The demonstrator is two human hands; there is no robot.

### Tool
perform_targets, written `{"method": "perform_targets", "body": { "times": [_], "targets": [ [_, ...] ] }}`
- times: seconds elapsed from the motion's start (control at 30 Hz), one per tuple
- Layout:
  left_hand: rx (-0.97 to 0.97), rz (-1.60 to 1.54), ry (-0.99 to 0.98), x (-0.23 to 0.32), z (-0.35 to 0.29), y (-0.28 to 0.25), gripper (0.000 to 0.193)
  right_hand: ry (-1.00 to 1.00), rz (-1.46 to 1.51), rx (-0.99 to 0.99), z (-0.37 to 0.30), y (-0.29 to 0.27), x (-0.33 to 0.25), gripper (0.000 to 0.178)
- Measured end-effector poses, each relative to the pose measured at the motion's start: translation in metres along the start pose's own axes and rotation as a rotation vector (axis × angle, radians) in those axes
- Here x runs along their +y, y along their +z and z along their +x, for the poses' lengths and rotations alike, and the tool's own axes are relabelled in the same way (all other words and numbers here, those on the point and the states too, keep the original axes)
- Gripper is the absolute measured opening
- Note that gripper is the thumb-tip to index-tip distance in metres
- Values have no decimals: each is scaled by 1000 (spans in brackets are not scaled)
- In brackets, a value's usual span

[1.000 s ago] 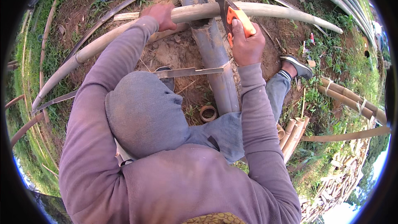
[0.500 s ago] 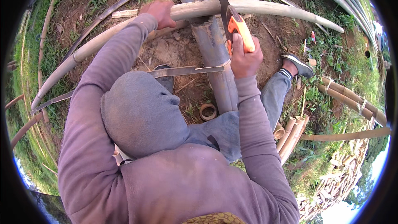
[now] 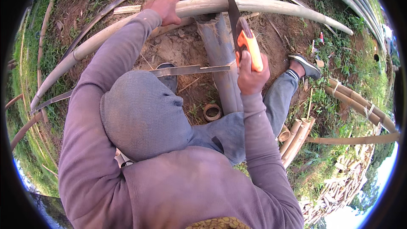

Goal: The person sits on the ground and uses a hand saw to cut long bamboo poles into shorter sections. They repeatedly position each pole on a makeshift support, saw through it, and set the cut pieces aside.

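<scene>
A pale bamboo pole [image 3: 292, 10] lies crosswise over a thick greyish pole [image 3: 217, 53]. My left hand [image 3: 164, 10] is closed over the bamboo, left of where the two poles cross. In my right hand [image 3: 253, 74] is the orange and dark handle of a handsaw [image 3: 250, 47], gripped with the thumb along its side. The saw's blade stands across the bamboo, just right of the crossing; how deep any cut goes cannot be seen. Nearer to me, a narrow flat strip with a stepped edge [image 3: 186, 71] rests across the thick pole.
A short bamboo ring [image 3: 212, 113] lies on the soil by my leg. Several cut bamboo tubes [image 3: 296, 138] are at the right, near tied bamboo poles [image 3: 360, 101]. My shoe [image 3: 306, 66] is on the ground beyond. A heap of bamboo scraps [image 3: 339, 195] spreads at lower right.
My right hand has drawn the saw back toward me, so its handle sits farther from the bamboo. My left hand keeps its hold on the pole, almost unmoved.
</scene>
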State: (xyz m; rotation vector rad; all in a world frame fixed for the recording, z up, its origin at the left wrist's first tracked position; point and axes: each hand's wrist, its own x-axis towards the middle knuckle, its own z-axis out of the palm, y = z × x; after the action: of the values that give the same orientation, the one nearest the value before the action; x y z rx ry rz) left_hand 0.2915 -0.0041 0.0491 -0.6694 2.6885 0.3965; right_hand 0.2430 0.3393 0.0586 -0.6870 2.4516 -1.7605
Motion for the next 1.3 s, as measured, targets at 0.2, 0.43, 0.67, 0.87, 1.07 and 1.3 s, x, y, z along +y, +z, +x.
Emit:
{"method": "perform_targets", "body": {
  "times": [0.2,0.43,0.67,0.87,1.07,1.3],
  "targets": [
    [90,-36,47,-12,2,6,65,-126,-72,14,28,14,-29,19],
    [-47,-8,-23,-8,-6,0,68,13,-47,-40,-127,-82,-18,27],
    [6,-11,1,1,0,-7,68,-7,-54,-12,75,33,-30,23],
    [-35,-41,-26,-10,-9,-5,67,144,-15,-39,-111,-82,-26,23],
    [-27,-14,3,-4,1,-1,68,-44,-124,-28,-34,-28,-2,20],
    [29,-38,13,-12,-1,-2,67,-129,-107,27,-4,-4,-25,21]
  ]
}}
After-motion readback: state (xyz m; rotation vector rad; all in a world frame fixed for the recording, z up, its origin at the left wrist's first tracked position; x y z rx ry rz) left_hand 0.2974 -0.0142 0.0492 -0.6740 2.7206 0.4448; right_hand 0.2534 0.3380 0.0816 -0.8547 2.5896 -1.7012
